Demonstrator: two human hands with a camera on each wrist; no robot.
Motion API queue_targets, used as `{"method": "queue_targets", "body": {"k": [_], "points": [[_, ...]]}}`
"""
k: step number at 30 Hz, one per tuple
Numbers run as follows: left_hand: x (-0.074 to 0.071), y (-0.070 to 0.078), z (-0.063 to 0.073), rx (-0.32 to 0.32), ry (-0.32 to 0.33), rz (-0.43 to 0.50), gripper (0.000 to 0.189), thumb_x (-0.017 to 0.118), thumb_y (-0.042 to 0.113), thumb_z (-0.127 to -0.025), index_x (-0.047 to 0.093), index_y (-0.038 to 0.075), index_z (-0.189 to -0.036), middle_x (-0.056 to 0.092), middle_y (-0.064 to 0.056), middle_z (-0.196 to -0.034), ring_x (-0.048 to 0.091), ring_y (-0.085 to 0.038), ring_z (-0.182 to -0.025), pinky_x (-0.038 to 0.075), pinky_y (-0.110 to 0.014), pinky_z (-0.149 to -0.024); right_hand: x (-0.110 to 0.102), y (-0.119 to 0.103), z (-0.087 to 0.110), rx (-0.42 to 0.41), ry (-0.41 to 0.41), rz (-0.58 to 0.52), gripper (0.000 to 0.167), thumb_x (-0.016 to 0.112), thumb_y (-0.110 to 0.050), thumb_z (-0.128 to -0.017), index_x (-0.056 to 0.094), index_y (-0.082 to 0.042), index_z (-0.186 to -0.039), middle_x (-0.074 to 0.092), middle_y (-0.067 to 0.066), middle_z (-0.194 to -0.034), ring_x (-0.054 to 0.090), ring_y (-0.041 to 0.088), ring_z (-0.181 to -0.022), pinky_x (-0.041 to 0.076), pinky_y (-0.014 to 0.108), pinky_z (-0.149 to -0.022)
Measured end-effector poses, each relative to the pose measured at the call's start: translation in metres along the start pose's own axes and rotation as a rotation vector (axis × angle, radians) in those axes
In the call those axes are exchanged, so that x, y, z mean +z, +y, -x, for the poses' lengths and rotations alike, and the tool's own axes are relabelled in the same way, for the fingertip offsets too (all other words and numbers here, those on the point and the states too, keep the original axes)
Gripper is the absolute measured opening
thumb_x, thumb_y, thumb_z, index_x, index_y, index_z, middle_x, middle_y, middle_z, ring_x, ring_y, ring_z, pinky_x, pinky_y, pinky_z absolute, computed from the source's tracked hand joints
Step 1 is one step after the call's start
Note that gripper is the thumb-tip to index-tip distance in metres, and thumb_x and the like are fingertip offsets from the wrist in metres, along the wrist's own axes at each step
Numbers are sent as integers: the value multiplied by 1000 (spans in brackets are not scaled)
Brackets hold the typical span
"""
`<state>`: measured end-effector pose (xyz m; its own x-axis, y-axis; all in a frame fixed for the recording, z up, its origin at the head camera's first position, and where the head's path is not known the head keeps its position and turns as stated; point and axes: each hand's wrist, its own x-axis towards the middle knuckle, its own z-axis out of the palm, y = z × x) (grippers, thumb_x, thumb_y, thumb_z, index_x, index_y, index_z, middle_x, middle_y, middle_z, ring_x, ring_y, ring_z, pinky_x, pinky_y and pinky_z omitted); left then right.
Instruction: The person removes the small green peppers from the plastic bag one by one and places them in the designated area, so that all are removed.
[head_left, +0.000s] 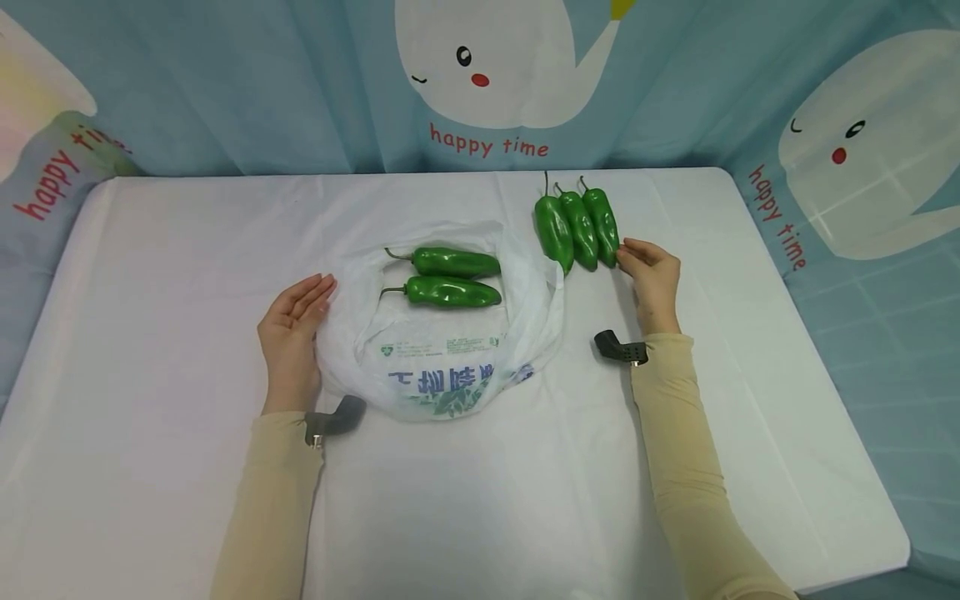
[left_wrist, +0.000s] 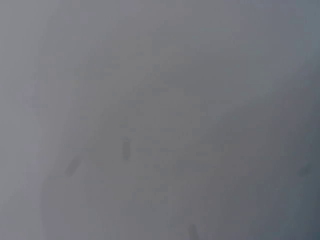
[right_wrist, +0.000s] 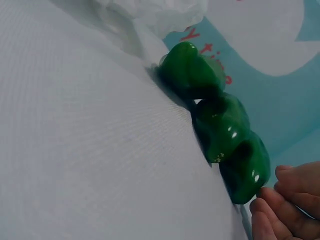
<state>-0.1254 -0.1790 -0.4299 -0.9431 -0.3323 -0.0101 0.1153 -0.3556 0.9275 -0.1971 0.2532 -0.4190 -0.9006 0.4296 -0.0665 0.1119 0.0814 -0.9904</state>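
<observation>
Around the white plastic bag [head_left: 533, 300] as a clock face, find the left hand [head_left: 294, 337] at 9 o'clock, relaxed and gripping nothing beside the rim, and the right hand [head_left: 654, 283] near 3 o'clock, unclosed, with fingertips at the lower end of the rightmost pepper [head_left: 602, 225]. See this in a row of three peppers [head_left: 579, 227] at 2 o'clock, with two peppers [head_left: 452, 292] inside the bag's mouth, stems toward 9 o'clock. Judging by the gloss, expect light, firm, slippery bodies, easily bruised; best to grasp round the thick middle, not by the stem.

White table [head_left: 750, 467], rounded corners; blue curtain [head_left: 322, 92] behind; white cartoon animals [head_left: 525, 58]; red "happy time" lettering [head_left: 488, 147]
</observation>
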Motion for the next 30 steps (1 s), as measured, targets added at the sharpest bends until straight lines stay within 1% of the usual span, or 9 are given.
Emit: {"method": "queue_targets", "body": {"k": [4,10,16,20,25,30], "points": [[0,0,0,0,3,2,31,51,-17,-88,58,-9,-117,65,-15,-113,62,-22,-108,46,-24,-96,-2,-3,3,1,4,-44,32,64,4,-85,60,11,-116,66,9,-97,62,13,-88,53,19,-78],[0,2,1,-14,8,4,32,50,-18,-88,58,-9,-117,64,-16,-114,61,-22,-109,45,-24,-96,-1,-10,6,-45,15,-3,29,65,4,-85,61,11,-113,68,7,-97,62,13,-91,50,18,-80],[1,1,1,-15,10,0,32,50,-18,-88,59,-9,-117,65,-16,-113,61,-22,-109,46,-24,-95,2,-18,11,-77,9,-6,29,65,5,-85,62,11,-112,69,7,-98,63,14,-91,51,19,-81],[1,1,0,-14,11,6,32,50,-19,-87,58,-9,-117,65,-16,-113,62,-22,-108,46,-24,-96,7,-25,18,-90,-10,-31,28,67,4,-84,63,9,-111,70,5,-97,63,15,-93,50,20,-82],[1,1,0,-7,11,-6,32,49,-19,-87,58,-10,-117,65,-16,-112,62,-22,-108,46,-24,-96,15,-32,27,-102,-45,-87,27,67,6,-83,64,10,-109,69,5,-95,64,15,-91,51,19,-80],[1,0,0,-5,15,-8,33,49,-19,-87,59,-9,-116,66,-15,-112,62,-22,-107,46,-24,-96,24,-37,36,-128,-95,-94,26,67,6,-83,64,10,-108,69,4,-92,64,14,-89,52,17,-77]]}}
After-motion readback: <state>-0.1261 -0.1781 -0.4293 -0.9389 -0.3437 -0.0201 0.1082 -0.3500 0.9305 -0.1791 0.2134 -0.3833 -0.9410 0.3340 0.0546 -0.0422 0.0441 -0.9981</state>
